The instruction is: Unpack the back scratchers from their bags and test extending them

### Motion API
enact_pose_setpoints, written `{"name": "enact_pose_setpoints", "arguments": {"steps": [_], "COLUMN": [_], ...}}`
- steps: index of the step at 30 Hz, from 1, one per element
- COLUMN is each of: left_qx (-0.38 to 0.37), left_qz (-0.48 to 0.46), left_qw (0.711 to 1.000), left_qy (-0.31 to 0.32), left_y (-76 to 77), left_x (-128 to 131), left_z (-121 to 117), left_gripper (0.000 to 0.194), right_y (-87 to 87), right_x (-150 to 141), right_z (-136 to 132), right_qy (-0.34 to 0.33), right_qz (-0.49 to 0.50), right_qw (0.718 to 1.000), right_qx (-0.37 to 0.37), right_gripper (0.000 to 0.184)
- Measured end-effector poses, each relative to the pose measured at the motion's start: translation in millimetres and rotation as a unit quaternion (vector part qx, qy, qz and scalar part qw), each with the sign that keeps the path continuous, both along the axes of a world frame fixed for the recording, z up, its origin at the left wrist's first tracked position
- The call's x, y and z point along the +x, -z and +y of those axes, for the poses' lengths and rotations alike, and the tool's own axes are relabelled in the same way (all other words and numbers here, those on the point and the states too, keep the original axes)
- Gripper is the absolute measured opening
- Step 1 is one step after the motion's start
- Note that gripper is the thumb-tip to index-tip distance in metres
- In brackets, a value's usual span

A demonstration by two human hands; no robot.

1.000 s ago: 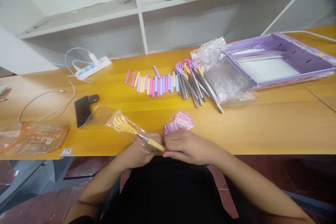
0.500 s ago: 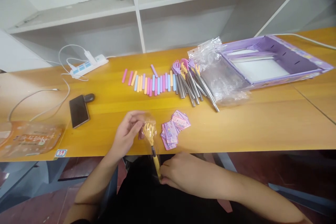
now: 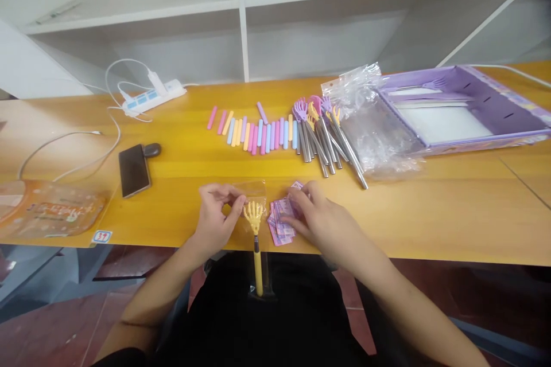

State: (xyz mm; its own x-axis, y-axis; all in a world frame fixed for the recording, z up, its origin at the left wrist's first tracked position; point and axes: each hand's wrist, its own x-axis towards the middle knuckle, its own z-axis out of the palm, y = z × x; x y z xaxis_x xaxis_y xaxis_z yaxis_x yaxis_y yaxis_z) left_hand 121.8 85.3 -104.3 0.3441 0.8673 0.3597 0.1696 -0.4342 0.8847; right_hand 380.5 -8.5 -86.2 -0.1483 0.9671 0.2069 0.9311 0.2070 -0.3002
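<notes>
My left hand (image 3: 217, 215) pinches the top edge of a clear plastic bag (image 3: 257, 188) between thumb and fingers. Inside the bag is a yellow back scratcher (image 3: 253, 215), its hand-shaped head up and its yellow handle hanging past the table edge, in front of my black clothing. To the right, my right hand (image 3: 316, 212) rests over a loose pile of pink and purple printed cards (image 3: 280, 230), thumb and fingertips touching them and spread apart. Part of the pile is hidden under that hand.
Beyond the hands lie a row of coloured sticks (image 3: 260, 136), several metal-shafted back scratchers (image 3: 325, 140), empty plastic bags (image 3: 374, 137) and a purple box (image 3: 430, 146). At left are a phone (image 3: 135, 171), a power strip (image 3: 155, 97) and an orange package (image 3: 55, 206).
My right hand has let go of the bagged scratcher's lower end and moved up onto the cards. The scratcher now hangs more upright from my left hand. The view has shifted slightly.
</notes>
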Motion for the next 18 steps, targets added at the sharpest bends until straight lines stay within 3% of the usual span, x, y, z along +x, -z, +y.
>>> {"name": "enact_pose_setpoints", "arguments": {"steps": [3,5,7,12,18], "left_qx": [0.039,0.054,0.064,0.064,0.034], "left_qz": [0.115,0.144,0.139,0.148,0.112], "left_qw": [0.992,0.988,0.988,0.987,0.992], "left_qy": [-0.015,-0.014,-0.01,0.005,0.039], "left_y": [-0.3,-1.5,-2.4,-3.6,-2.0], "left_x": [-4,-6,-6,-5,-7], "left_z": [0,0,0,1,1], "left_gripper": [0.018,0.013,0.012,0.034,0.047], "right_y": [11.3,13.8,13.8,10.9,12.8], "right_x": [3,4,4,6,9], "right_z": [7,9,12,16,16], "right_qy": [-0.006,0.002,0.014,0.031,0.064], "right_qz": [0.035,0.073,0.107,0.208,0.35], "right_qw": [0.999,0.997,0.994,0.977,0.932], "right_qx": [-0.009,-0.022,-0.032,-0.038,-0.072], "right_gripper": [0.043,0.037,0.028,0.012,0.021]}}
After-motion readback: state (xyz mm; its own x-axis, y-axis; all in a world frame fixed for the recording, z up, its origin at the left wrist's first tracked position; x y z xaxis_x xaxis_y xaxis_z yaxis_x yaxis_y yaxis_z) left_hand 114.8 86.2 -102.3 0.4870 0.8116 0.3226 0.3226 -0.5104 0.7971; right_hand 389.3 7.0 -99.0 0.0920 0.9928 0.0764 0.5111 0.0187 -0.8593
